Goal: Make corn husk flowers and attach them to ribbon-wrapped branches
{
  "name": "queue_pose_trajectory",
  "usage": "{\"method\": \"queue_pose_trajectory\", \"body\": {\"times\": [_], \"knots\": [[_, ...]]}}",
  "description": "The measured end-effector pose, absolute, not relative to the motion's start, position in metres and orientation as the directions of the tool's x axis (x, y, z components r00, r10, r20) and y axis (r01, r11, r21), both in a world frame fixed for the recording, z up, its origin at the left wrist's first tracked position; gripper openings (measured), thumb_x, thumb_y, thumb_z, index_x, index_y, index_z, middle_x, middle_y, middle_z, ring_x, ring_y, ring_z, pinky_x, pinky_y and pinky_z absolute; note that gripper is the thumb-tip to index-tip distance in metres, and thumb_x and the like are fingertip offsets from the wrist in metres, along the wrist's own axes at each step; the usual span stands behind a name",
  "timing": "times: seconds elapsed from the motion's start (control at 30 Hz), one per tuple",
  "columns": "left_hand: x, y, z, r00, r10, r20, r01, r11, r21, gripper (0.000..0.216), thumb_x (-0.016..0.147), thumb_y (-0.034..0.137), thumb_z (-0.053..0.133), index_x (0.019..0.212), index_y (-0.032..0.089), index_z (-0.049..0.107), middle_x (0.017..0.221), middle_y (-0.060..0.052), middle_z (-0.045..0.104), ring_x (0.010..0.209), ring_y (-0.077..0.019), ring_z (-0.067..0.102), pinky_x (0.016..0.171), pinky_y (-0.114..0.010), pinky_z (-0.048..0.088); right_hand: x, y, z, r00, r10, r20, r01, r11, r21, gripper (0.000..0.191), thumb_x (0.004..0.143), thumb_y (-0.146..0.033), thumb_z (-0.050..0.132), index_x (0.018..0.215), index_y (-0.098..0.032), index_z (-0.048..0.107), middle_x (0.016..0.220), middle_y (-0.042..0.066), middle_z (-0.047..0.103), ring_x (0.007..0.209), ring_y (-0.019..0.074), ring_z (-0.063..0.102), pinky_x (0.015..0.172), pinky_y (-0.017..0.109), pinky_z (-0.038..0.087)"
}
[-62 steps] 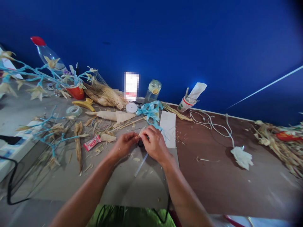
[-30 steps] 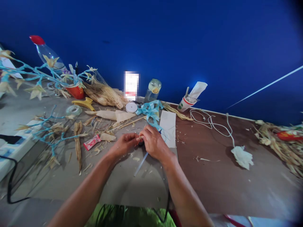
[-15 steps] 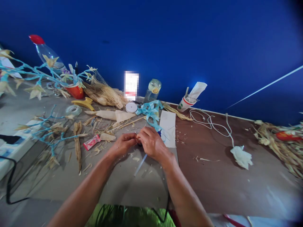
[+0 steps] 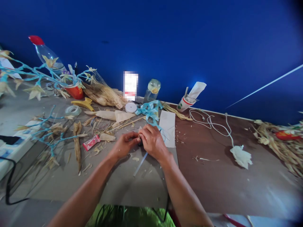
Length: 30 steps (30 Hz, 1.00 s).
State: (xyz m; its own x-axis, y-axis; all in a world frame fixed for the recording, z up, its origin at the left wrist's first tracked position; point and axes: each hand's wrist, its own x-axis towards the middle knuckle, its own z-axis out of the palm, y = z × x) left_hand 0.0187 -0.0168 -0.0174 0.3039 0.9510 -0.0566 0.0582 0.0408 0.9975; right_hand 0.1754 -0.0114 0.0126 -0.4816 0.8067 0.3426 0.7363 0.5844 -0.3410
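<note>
My left hand [image 4: 127,143] and my right hand [image 4: 152,140] meet over the grey part of the tabletop, fingertips pinched close together. Something small and dark shows between them, too covered by the fingers to name. From beneath my right hand a translucent glue stick [image 4: 140,164] slants toward me; whatever its far end joins is hidden. Just beyond the right hand lie a white sheet [image 4: 168,121] and a bunch of light-blue ribbon [image 4: 151,110]. To the left of my left hand are a pale husk piece [image 4: 107,137] and a red-and-white wrapper [image 4: 91,142].
Blue-wrapped branches [image 4: 52,132] with husk flowers spread on the left, near a red cup [image 4: 75,91]. A glass jar [image 4: 152,90] and a white cup [image 4: 186,103] stand by the blue wall. A white cable [image 4: 219,133] and crumpled tissue [image 4: 241,156] lie to the right.
My left hand has shifted slightly right, its fingers and thumb parting a little. The right hand has turned slightly, and the blue piece formerly visible beside it is now mostly hidden.
</note>
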Motion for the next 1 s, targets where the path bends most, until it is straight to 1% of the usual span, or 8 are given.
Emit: {"method": "queue_pose_trajectory", "body": {"times": [0.13, 0.27, 0.4, 0.47, 0.67, 0.87, 0.93, 1.0], "knots": [[0.020, -0.018, -0.021, 0.227, 0.973, -0.025, 0.154, -0.011, 0.988, 0.018, 0.073, 0.032, 0.063, 0.077, 0.014, 0.065, 0.072, -0.002, 0.064, 0.069, -0.0147, 0.055, 0.068, -0.025, 0.041, 0.176, -0.011, 0.011, -0.476, 0.810, 0.343, 0.730, 0.581, -0.360, 0.017, 0.089, -0.018, 0.043, 0.087, -0.017, 0.059, 0.089, 0.007, 0.056, 0.084, 0.0195, 0.051, 0.079, 0.033, 0.037], [0.021, -0.019, -0.022, 0.176, 0.984, 0.040, 0.254, -0.084, 0.964, 0.018, 0.078, 0.030, 0.056, 0.076, 0.015, 0.066, 0.072, -0.002, 0.064, 0.070, -0.0151, 0.055, 0.068, -0.026, 0.041, 0.174, -0.012, 0.009, -0.479, 0.810, 0.338, 0.718, 0.583, -0.381, 0.018, 0.091, -0.019, 0.041, 0.086, -0.017, 0.059, 0.088, 0.007, 0.056, 0.084, 0.0189, 0.051, 0.079, 0.032, 0.038], [0.020, -0.018, -0.023, 0.162, 0.979, 0.121, 0.346, -0.171, 0.922, 0.021, 0.081, 0.030, 0.052, 0.073, 0.016, 0.066, 0.066, -0.001, 0.059, 0.066, -0.0146, 0.052, 0.065, -0.026, 0.039, 0.173, -0.012, 0.009, -0.491, 0.804, 0.336, 0.711, 0.593, -0.379, 0.021, 0.092, -0.019, 0.039, 0.086, -0.016, 0.059, 0.087, 0.007, 0.054, 0.082, 0.0187, 0.050, 0.078, 0.032, 0.039], [0.020, -0.017, -0.025, 0.159, 0.977, 0.143, 0.369, -0.193, 0.909, 0.023, 0.081, 0.031, 0.051, 0.072, 0.015, 0.064, 0.064, -0.001, 0.057, 0.064, -0.0143, 0.050, 0.064, -0.026, 0.038, 0.173, -0.012, 0.009, -0.496, 0.797, 0.344, 0.705, 0.601, -0.376, 0.022, 0.092, -0.019, 0.038, 0.086, -0.016, 0.058, 0.086, 0.007, 0.054, 0.082, 0.0189, 0.050, 0.077, 0.032, 0.039], [0.021, -0.018, -0.030, 0.144, 0.981, 0.133, 0.378, -0.179, 0.908, 0.025, 0.083, 0.032, 0.048, 0.068, 0.015, 0.060, 0.061, -0.001, 0.054, 0.061, -0.0144, 0.048, 0.060, -0.027, 0.035, 0.172, -0.010, 0.009, -0.508, 0.772, 0.381, 0.673, 0.632, -0.383, 0.021, 0.091, -0.017, 0.039, 0.086, -0.016, 0.058, 0.084, 0.007, 0.054, 0.082, 0.0186, 0.050, 0.076, 0.031, 0.040], [0.024, -0.022, -0.025, 0.102, 0.947, 0.305, 0.614, -0.301, 0.730, 0.025, 0.086, 0.026, 0.046, 0.068, 0.017, 0.061, 0.061, 0.000, 0.054, 0.061, -0.0146, 0.051, 0.073, -0.033, 0.032, 0.172, -0.009, 0.007, -0.480, 0.788, 0.386, 0.657, 0.615, -0.437, 0.021, 0.090, -0.016, 0.040, 0.086, -0.017, 0.060, 0.083, 0.006, 0.054, 0.081, 0.0183, 0.051, 0.077, 0.031, 0.041], [0.025, -0.023, -0.023, 0.096, 0.933, 0.348, 0.674, -0.318, 0.667, 0.025, 0.087, 0.025, 0.045, 0.070, 0.018, 0.061, 0.062, 0.000, 0.055, 0.064, -0.0149, 0.052, 0.077, -0.035, 0.031, 0.172, -0.010, 0.007, -0.447, 0.802, 0.397, 0.644, 0.596, -0.480, 0.021, 0.090, -0.016, 0.040, 0.091, -0.017, 0.061, 0.086, 0.007, 0.055, 0.084, 0.0187, 0.052, 0.079, 0.032, 0.042], [0.024, -0.025, -0.023, 0.083, 0.915, 0.396, 0.714, -0.332, 0.617, 0.025, 0.088, 0.025, 0.044, 0.072, 0.018, 0.061, 0.065, 0.000, 0.057, 0.067, -0.0152, 0.053, 0.080, -0.035, 0.030, 0.172, -0.011, 0.007, -0.385, 0.818, 0.427, 0.604, 0.573, -0.554, 0.022, 0.089, -0.016, 0.041, 0.099, -0.018, 0.060, 0.092, 0.008, 0.056, 0.088, 0.0190, 0.053, 0.081, 0.032, 0.043]]}}
